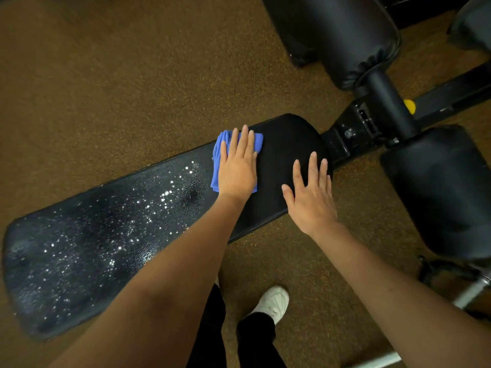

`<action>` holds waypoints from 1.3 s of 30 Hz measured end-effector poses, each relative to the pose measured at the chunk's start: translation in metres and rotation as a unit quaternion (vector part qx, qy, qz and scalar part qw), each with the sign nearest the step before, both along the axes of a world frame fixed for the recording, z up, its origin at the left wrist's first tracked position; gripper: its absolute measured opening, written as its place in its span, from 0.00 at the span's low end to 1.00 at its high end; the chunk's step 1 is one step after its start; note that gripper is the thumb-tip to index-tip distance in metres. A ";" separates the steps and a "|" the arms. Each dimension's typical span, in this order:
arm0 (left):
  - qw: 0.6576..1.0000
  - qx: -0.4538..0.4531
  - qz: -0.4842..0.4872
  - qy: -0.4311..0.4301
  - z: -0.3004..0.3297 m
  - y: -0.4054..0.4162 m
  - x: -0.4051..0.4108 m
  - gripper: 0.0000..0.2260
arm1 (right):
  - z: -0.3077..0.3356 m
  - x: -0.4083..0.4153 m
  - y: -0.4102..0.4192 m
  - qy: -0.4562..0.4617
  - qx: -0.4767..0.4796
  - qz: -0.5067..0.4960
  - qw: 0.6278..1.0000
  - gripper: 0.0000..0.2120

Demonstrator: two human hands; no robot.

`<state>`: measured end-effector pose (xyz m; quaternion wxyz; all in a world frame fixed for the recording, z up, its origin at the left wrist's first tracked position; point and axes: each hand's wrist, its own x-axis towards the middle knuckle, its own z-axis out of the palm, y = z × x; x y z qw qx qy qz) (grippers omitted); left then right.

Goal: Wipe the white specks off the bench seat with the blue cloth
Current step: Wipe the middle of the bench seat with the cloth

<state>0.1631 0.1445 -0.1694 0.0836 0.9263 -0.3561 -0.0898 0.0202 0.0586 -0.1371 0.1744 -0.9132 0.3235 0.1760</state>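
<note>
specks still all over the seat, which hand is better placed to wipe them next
Left. The left hand lies flat on the blue cloth right beside the white specks; the right hand is bare, on the clean end.

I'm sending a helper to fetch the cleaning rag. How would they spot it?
Find the long black bench seat lying across the brown floor. Near its clean, narrower end, a folded blue cloth lies under the flat left hand. It is the only blue thing there.
</note>
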 end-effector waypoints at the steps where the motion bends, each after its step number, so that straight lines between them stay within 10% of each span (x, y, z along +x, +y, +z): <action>1: 1.000 -0.005 0.029 -0.002 0.000 0.003 0.000 0.21 | 0.001 -0.001 -0.001 -0.002 0.004 0.004 1.000 0.30; 10: 0.969 0.014 0.240 0.060 0.013 0.010 -0.016 0.22 | 0.014 0.006 0.007 -0.017 0.023 0.016 0.999 0.30; 17: 0.979 -0.099 0.173 0.050 0.038 0.059 0.023 0.25 | 0.023 0.049 0.059 -0.087 0.031 0.116 0.989 0.32; 34: 0.994 -0.011 0.036 0.106 0.022 0.154 0.074 0.21 | -0.027 0.139 0.088 -0.128 -0.093 0.004 0.987 0.26; 39: 0.992 -0.004 0.015 0.122 0.019 0.164 0.074 0.21 | -0.031 0.127 0.111 -0.169 -0.096 0.134 0.972 0.25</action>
